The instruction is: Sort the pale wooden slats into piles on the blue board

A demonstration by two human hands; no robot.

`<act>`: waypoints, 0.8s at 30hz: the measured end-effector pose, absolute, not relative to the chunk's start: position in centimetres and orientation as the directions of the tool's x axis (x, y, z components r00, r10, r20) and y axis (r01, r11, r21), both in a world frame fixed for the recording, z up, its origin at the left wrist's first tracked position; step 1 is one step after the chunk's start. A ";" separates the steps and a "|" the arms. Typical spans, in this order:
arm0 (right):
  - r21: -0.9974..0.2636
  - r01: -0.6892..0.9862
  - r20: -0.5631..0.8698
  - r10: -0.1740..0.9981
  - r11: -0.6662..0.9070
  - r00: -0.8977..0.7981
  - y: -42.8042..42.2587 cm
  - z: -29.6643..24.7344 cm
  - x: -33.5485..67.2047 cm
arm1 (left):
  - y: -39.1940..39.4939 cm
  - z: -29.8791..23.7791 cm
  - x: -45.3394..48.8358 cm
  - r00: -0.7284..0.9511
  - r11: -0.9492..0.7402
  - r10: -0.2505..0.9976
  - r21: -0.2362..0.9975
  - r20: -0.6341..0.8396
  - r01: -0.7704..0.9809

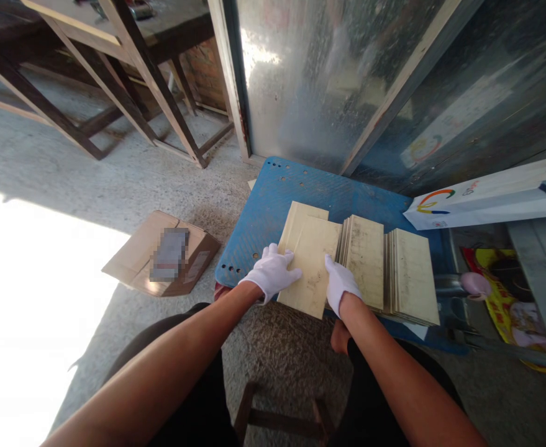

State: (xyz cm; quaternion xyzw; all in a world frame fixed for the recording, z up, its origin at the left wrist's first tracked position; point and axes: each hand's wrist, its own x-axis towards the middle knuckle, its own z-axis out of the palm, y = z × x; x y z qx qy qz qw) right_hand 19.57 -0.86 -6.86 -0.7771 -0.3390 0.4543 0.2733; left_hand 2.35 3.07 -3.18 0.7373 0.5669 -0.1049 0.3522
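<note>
Broadly, a blue bench [273, 205] fills the middle of the scene, with pale flat boards along its near side. Two piles sit there, a right stack [412, 267] and a middle stack [366, 254], their left edges slightly fanned. Left of these lies the top board [310, 261], between the hands, covering most of a lower board [303, 210] that peeks out at its far left. The left hand [270, 273], in a white glove, is open along the left edge, thumb held apart over the surface. The right hand [341, 285], also gloved, has its thumb on the right edge; its fingers are hidden, so I cannot tell whether it grips. Aligning or picking up the top board seems the step in hand; moving it would call for even pressure from both sides, clear of the middle stack.
</note>
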 end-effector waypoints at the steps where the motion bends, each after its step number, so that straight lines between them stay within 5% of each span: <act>1: -0.730 0.230 -0.546 0.752 -0.643 0.368 -1.0 -6.3 19.6 | 3.1 -3.0 2.4 0.343 -0.117 0.761 0.404 -0.550 0.907; 5: -0.739 0.095 -0.598 0.714 -0.667 0.365 -1.6 -3.6 19.8 | 3.7 -1.6 2.7 0.315 -0.071 0.790 0.432 -0.526 0.899; 10: -0.740 0.290 -0.529 0.792 -0.607 0.306 -2.7 -0.8 20.6 | 5.3 -0.4 2.5 0.237 0.054 0.879 0.581 -0.413 0.812; 15: -0.893 0.005 -0.440 0.874 -0.450 0.207 -4.2 -1.0 20.8 | 6.8 1.0 1.1 0.336 0.098 0.893 0.858 -0.299 0.504; 20: -0.881 -0.153 -0.463 0.882 -0.447 0.088 -5.4 -1.5 20.5 | 6.4 4.4 -0.4 0.551 0.169 0.778 0.945 -0.303 0.280; 24: -0.883 0.065 -0.465 0.885 -0.465 0.025 -5.2 -1.1 20.7 | 5.3 5.9 -0.8 0.567 0.204 0.723 0.906 -0.395 0.371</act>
